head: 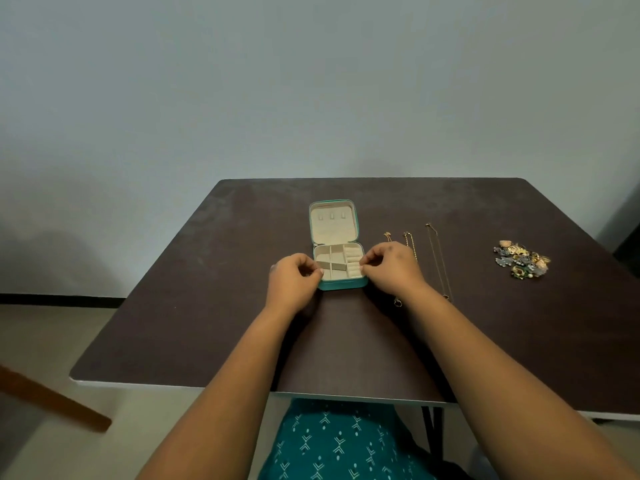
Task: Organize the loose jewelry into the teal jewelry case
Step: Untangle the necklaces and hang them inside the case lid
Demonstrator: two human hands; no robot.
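Note:
The teal jewelry case (341, 286) lies open on the dark table, its lid (333, 221) laid back and its cream tray split into small compartments. My left hand (294, 277) grips the tray's left edge with curled fingers. My right hand (389, 268) pinches the right edge in the same way. Thin gold chains (438, 261) lie stretched out just right of the case, one partly under my right hand. A heap of small loose jewelry (521, 259) sits further right.
The brown table (207, 306) has its near edge just in front of my lap and a wall behind its far edge. A wooden bar (52, 398) slants across the floor at the lower left.

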